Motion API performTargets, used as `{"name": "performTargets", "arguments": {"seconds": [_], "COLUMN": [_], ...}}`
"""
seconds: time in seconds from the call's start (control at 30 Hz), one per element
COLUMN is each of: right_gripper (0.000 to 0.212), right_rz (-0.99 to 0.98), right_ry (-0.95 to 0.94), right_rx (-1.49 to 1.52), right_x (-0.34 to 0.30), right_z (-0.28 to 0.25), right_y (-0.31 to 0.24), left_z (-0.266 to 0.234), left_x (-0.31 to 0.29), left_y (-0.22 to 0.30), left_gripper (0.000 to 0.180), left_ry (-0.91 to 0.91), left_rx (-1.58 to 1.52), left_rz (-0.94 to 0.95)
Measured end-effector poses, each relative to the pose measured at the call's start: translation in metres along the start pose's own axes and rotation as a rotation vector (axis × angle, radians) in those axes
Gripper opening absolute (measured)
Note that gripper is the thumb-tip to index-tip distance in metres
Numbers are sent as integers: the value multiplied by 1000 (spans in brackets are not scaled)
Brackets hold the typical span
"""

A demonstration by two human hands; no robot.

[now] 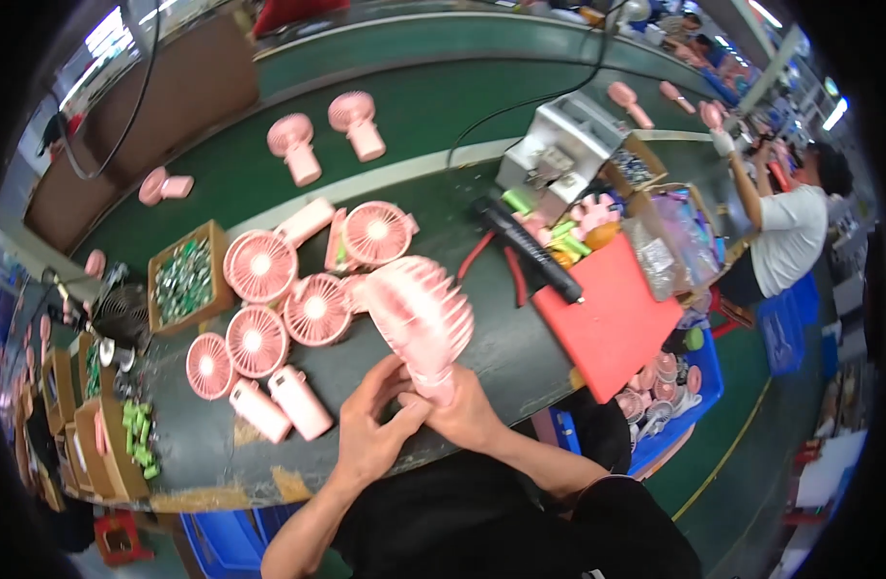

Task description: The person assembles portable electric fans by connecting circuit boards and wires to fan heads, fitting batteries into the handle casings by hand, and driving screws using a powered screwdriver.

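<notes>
In front of me a pink handheld fan (pixel 422 307) is held up over the table edge, its ribbed cage tilted upward and slightly blurred. My right hand (pixel 465 413) is wrapped round the lower handle. My left hand (pixel 377 423) is curled against the same handle, with its thumb and fingers closing on it. Just beyond, several more pink fans lie face up, among them a round fan head (pixel 317 309) and another at upper left (pixel 260 265). Two pink handles (pixel 300 402) without heads lie to the left of my left hand.
A black electric screwdriver (pixel 528 249) lies beside a red pad (pixel 616 314). A metal machine (pixel 561 150) stands behind them. At left is a cardboard box (pixel 216 253) of green circuit boards; green cells (pixel 137 436) lie nearer. Fans (pixel 293 147) rest on the conveyor. A person (pixel 795 227) works at right.
</notes>
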State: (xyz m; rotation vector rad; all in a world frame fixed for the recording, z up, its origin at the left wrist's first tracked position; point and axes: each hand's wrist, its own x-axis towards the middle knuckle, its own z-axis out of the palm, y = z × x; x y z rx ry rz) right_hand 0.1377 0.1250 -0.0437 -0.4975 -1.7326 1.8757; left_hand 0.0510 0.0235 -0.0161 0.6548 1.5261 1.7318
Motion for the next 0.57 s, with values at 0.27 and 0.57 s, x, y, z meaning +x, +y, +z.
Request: {"name": "performTargets", "arguments": {"seconds": [0.27, 0.57], "right_gripper": [88, 61], "right_rz": [-210, -384], "right_ry": [-8, -220], "right_rx": [-535, -1048], "right_x": [-5, 35], "right_z": [-19, -89], "right_y": [-17, -53], "left_z": [26, -5], "left_x": [9, -3], "left_y": [-16, -8], "left_gripper": [38, 39], "left_ry": [-6, 74], "left_rx": [158, -196], "left_rz": [118, 27]}}
